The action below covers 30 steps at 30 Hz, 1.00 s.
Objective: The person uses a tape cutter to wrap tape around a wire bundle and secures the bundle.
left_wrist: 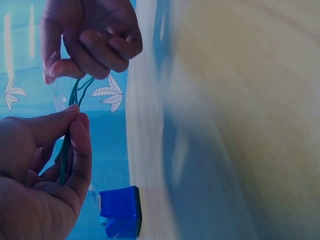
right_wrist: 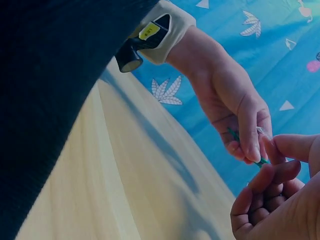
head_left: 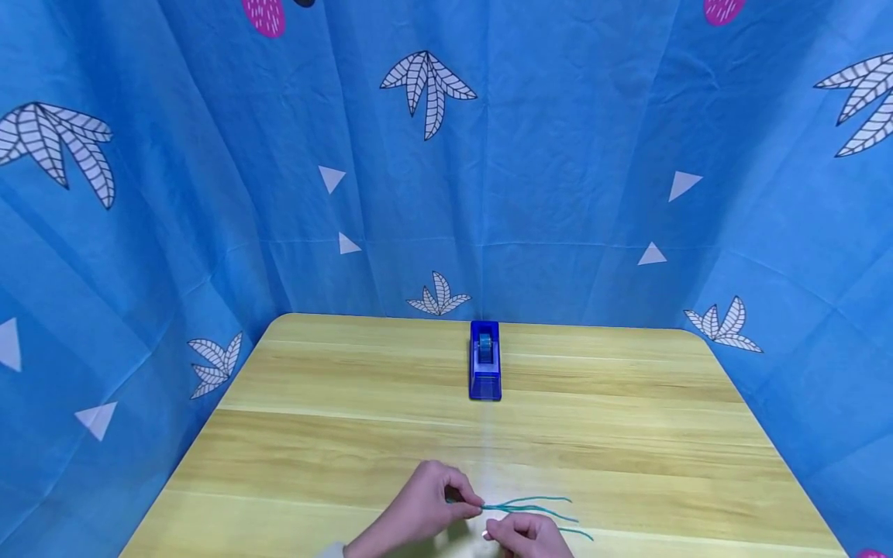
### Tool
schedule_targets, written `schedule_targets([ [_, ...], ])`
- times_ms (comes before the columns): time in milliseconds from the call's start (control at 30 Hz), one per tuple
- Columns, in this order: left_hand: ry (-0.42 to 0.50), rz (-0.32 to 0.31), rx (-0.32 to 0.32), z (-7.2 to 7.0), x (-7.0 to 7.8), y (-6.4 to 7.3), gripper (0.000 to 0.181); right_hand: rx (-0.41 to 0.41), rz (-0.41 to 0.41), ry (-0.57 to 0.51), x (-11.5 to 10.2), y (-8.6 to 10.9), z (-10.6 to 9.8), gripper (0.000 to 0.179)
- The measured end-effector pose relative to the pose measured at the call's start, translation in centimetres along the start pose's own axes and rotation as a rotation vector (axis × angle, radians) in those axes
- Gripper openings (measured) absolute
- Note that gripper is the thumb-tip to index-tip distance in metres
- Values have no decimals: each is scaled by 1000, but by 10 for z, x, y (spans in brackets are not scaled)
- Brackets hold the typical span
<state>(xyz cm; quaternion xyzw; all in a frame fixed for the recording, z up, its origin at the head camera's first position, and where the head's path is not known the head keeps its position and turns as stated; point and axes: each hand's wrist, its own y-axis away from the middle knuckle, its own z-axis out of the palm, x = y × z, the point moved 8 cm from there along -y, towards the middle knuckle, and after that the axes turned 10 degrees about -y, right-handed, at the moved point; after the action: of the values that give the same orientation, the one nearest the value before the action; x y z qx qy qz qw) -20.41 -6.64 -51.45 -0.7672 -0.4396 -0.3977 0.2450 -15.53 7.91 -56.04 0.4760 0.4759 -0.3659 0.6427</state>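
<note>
My left hand (head_left: 431,502) pinches a bundle of thin green cords (head_left: 519,508) between thumb and forefinger. Their loose ends fan out to the right, and in the left wrist view the other ends lie inside the palm. Just in front and to the right, my right hand (head_left: 529,536) has its thumb and forefinger pressed together on a small clear strip of tape (left_wrist: 61,95). The strip glints at the fingertips and reaches close to the cords; whether it touches them I cannot tell. In the right wrist view the fingers of both hands nearly meet.
A blue tape dispenser (head_left: 485,380) with a roll in it stands at the back middle of the wooden table (head_left: 335,372). Blue patterned curtains (head_left: 558,155) enclose the table's back and sides. A dark device (right_wrist: 131,57) is strapped at the left cuff.
</note>
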Motion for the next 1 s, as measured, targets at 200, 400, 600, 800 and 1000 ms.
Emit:
schedule_targets([
  [200,25,12,8,2,2,5,7,15,16,-5,2,0,-1,42],
  [400,21,17,4,4,3,8,7,8,27,-13,6,-1,-3,44],
  [600,22,25,-2,5,6,10,8,6,20,-13,8,0,-4,45],
  [800,25,31,-1,4,8,10,8,5,14,-12,8,0,-4,46],
  [1000,41,-1,10,2,9,13,8,8,27,-7,9,-1,-4,47],
])
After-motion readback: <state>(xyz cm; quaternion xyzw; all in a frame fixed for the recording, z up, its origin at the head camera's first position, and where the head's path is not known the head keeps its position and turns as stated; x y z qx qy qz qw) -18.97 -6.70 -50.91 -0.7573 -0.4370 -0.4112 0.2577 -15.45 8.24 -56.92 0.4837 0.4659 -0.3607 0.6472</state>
